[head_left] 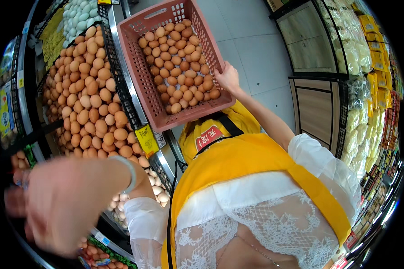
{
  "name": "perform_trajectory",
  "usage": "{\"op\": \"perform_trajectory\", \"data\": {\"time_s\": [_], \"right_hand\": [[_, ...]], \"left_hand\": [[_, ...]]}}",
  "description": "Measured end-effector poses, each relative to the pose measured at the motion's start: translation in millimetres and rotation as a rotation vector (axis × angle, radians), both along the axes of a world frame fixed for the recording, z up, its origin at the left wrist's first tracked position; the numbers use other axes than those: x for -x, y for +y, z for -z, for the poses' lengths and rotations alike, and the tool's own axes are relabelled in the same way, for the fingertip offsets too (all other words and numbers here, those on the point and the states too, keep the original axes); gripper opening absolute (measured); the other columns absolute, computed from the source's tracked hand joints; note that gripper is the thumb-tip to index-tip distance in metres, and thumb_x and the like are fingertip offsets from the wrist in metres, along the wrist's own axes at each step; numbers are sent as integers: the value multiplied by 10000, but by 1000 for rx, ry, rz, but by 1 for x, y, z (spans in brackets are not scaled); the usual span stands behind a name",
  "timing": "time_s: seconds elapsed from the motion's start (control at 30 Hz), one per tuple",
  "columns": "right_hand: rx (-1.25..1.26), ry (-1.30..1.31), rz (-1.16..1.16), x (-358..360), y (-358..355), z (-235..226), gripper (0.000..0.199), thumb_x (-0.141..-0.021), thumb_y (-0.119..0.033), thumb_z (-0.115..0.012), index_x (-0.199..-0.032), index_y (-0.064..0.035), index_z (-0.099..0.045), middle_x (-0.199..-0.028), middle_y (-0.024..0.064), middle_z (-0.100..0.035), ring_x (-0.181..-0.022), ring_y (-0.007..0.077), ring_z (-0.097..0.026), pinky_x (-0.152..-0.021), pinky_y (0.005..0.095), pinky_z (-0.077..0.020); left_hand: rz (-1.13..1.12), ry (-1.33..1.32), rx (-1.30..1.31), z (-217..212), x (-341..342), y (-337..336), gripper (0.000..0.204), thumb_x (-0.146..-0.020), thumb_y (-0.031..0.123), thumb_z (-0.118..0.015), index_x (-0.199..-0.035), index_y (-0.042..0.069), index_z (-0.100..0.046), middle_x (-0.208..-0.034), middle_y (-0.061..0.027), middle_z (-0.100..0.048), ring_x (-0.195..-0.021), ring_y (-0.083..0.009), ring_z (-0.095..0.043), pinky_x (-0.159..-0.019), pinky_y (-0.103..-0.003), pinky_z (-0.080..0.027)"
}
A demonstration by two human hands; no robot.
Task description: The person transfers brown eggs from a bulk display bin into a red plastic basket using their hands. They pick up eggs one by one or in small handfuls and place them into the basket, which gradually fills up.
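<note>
A reddish-pink plastic basket [134, 71] with pierced walls holds a layer of brown eggs [175, 67]. Its right rim is gripped by my right hand [227, 77], fingers over the edge. The basket leans against the metal edge of the egg display, in front of my yellow apron [247, 161]. My left hand [67, 197], with a pale bangle at the wrist, is raised at the lower left over the display. Motion smears its fingers, so I cannot make out their pose or any thing in them. Nearest to it is a large heap of brown eggs [90, 98].
Pale bluish eggs [81, 18] lie at the far left, and whitish eggs [159, 188] nearer me. A yellow price card [147, 140] stands on the display edge. To the right, beyond the grey tiled floor [256, 58], are wooden cabinets [316, 107] and shelves of bagged goods [357, 125].
</note>
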State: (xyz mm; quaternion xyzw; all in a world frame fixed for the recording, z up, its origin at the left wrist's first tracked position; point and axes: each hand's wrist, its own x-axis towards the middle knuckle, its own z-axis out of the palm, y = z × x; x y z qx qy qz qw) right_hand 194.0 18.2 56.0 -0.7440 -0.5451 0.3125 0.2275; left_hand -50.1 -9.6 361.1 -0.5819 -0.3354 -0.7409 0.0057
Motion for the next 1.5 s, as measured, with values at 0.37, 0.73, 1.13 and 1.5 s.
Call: {"op": "perform_trajectory", "data": {"time_s": [0.37, 0.73, 1.13, 1.5], "right_hand": [[-392, 225, 201, 9, -14, -63, 339, -787, -168, -675, -1019, -6, -488, -920, 89, -584, -876, 252, -588, -854, 346, -448], [-533, 1393, -870, -60, -17, -340, 78, -878, -86, -561, -906, -45, -500, -840, 42, -544, -799, 153, -557, -807, 305, -438], [-387, 1593, -1151, -12, -15, -372, 101, -906, -123, -536, -848, -47, -500, -778, 21, -525, -741, 135, -538, -744, 285, -431], [-260, 1625, -1275, 72, -33, -369, 174, -931, -156, -512, -794, -49, -500, -721, 1, -507, -687, 118, -520, -685, 267, -423]], "left_hand": [[41, 462, 1288, 402, -67, 107, 395, -798, 163, -596, -1144, 24, -467, -1053, -218, -507, -917, -350, -554, -776, -416, -483], [-157, 487, 1498, 407, -132, 111, 595, -754, 173, -708, -1251, 45, -406, -1115, -229, -477, -953, -398, -556, -803, -458, -480], [-48, -360, 1060, 250, 11, 25, 319, -751, 67, -680, -1010, 31, -498, -930, -93, -568, -834, -152, -564, -730, -269, -469], [-889, -308, 817, 190, 302, -144, 276, -808, 89, -658, -1020, 18, -497, -946, -79, -547, -762, -139, -539, -679, -256, -465]]}}
